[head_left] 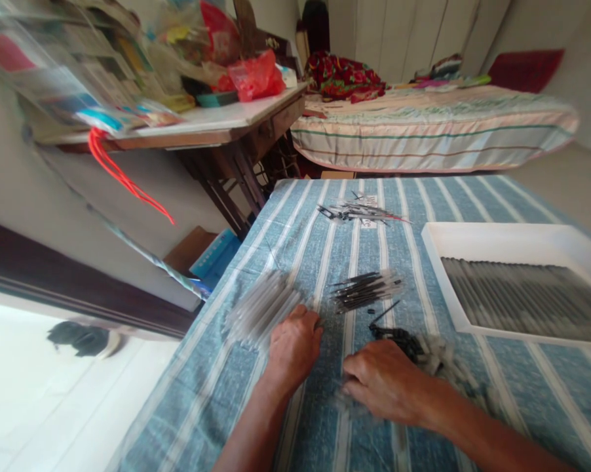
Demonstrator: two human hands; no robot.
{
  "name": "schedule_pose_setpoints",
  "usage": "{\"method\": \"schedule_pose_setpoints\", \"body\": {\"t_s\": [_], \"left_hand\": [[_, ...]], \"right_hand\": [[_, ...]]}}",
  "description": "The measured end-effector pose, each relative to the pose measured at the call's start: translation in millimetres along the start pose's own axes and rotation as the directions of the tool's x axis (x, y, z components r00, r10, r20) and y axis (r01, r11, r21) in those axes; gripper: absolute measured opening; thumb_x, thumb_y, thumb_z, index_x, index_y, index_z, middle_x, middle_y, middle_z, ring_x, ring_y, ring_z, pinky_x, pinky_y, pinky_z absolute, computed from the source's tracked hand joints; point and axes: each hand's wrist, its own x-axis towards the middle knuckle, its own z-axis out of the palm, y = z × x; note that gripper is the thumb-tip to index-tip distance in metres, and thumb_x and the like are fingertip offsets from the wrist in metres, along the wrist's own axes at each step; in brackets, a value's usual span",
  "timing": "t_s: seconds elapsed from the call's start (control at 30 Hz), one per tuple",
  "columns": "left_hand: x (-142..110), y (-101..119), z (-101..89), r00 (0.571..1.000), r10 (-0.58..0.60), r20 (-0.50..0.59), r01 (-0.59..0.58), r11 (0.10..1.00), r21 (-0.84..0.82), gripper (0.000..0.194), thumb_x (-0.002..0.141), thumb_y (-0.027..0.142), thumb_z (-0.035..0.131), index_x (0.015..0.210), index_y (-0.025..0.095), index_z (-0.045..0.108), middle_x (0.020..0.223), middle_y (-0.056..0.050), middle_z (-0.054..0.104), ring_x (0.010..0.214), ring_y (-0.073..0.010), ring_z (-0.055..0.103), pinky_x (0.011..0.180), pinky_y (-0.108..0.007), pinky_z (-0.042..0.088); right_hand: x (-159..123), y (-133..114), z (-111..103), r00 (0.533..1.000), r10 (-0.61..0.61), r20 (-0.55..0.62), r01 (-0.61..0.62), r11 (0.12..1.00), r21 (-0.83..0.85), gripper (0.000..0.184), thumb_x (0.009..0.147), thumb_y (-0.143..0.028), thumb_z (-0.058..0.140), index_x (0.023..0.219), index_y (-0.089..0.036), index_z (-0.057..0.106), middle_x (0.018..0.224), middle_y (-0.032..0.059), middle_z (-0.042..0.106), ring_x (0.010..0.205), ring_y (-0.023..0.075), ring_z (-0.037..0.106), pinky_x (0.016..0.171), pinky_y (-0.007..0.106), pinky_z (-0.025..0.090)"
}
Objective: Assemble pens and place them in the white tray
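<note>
Handling small parts seems the step in hand, with the left hand [295, 341] at the pale tubes [261, 308] and the right hand [388, 383] beside translucent pieces [439, 357] on the counter [320, 400], blur leaving one unable to tell either grip's hold, and the next move calls for fingertip precision.

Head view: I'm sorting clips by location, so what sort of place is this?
Probably a bedroom at home: there's a bed, a cluttered side table and a striped tablecloth.
</note>
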Motion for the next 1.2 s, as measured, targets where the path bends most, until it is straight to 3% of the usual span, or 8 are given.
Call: {"method": "schedule_pose_setpoints", "body": {"t_s": [0.17, 0.3, 0.5, 0.63, 0.83, 1.03, 1.2], "left_hand": [[-3, 0, 2.2, 0.998, 0.019, -0.058, -0.024, 0.997, -0.075, 0.014, 0.083, 0.021, 0.047, 0.081, 0.018, 0.061, 0.087, -0.006, 0.061, 0.082, -0.019, 0.06, 0.07, -0.027, 0.042], [-5, 0, 3.7, 0.987, 0.025, -0.158, -0.062, 0.97, -0.237, 0.012, 0.083, 0.021, 0.047, 0.081, 0.019, 0.059, 0.084, -0.005, 0.061, 0.08, -0.0171, 0.06, 0.07, -0.026, 0.042], [-4, 3, 3.4, 0.985, 0.003, -0.17, -0.082, 0.887, -0.454, 0.01, 0.083, 0.025, 0.047, 0.078, 0.02, 0.055, 0.072, 0.0, 0.06, 0.066, -0.0133, 0.058, 0.062, -0.023, 0.041], [-6, 6, 2.1, 0.989, 0.028, -0.148, -0.103, 0.843, -0.527, 0.015, 0.085, 0.029, 0.043, 0.081, 0.02, 0.055, 0.062, 0.004, 0.054, 0.057, -0.0112, 0.052, 0.057, -0.023, 0.038], [-8, 12, -1.0, 0.984, 0.086, -0.158, -0.163, 0.798, -0.581, 0.014, 0.084, 0.025, 0.046, 0.08, 0.018, 0.057, 0.064, 0.003, 0.056, 0.059, -0.0108, 0.053, 0.058, -0.022, 0.039], [-9, 15, -4.2, 0.977, 0.13, -0.17, -0.207, 0.784, -0.585, 0.016, 0.084, 0.024, 0.046, 0.079, 0.017, 0.06, 0.068, 0.001, 0.06, 0.062, -0.0113, 0.056, 0.06, -0.021, 0.04], [-11, 19, -3.1, 0.974, 0.161, -0.157, -0.224, 0.769, -0.599, 0.017, 0.085, 0.023, 0.046, 0.081, 0.017, 0.061, 0.07, 0.001, 0.06, 0.064, -0.0114, 0.056, 0.06, -0.021, 0.04]], "right_hand": [[3, 18, -8, 0.989, 0.11, -0.094, -0.107, 0.993, 0.04, 0.026, 0.086, -0.03, 0.047, 0.073, -0.019, 0.067, 0.073, 0.0056, 0.071, 0.071, 0.0186, 0.066, 0.06, 0.025, 0.037], [1, 45, -20, 0.93, 0.294, -0.219, -0.311, 0.949, -0.048, 0.027, 0.089, -0.022, 0.039, 0.083, -0.02, 0.065, 0.081, 0.0066, 0.071, 0.076, 0.0201, 0.065, 0.06, 0.026, 0.036], [-3, 72, -27, 0.905, 0.4, -0.145, -0.425, 0.867, -0.261, 0.027, 0.084, -0.012, 0.04, 0.089, -0.02, 0.065, 0.077, 0.0117, 0.071, 0.074, 0.025, 0.067, 0.057, 0.027, 0.036], [-1, 73, -23, 0.916, 0.38, -0.128, -0.401, 0.864, -0.303, 0.025, 0.083, -0.012, 0.041, 0.092, -0.018, 0.063, 0.078, 0.0126, 0.07, 0.074, 0.0263, 0.067, 0.056, 0.027, 0.036], [-6, 71, -28, 0.927, 0.34, -0.158, -0.373, 0.88, -0.294, 0.019, 0.082, -0.015, 0.042, 0.089, -0.017, 0.06, 0.074, 0.0099, 0.07, 0.07, 0.0246, 0.067, 0.054, 0.028, 0.032], [-12, 56, -36, 0.929, 0.253, -0.269, -0.325, 0.906, -0.27, 0.021, 0.084, -0.013, 0.039, 0.09, -0.018, 0.058, 0.071, 0.0064, 0.069, 0.066, 0.0234, 0.065, 0.052, 0.03, 0.026], [-11, 43, -35, 0.94, 0.219, -0.263, -0.289, 0.919, -0.269, 0.019, 0.083, -0.01, 0.04, 0.088, -0.017, 0.058, 0.07, 0.0057, 0.068, 0.064, 0.0218, 0.065, 0.052, 0.031, 0.025]]}}
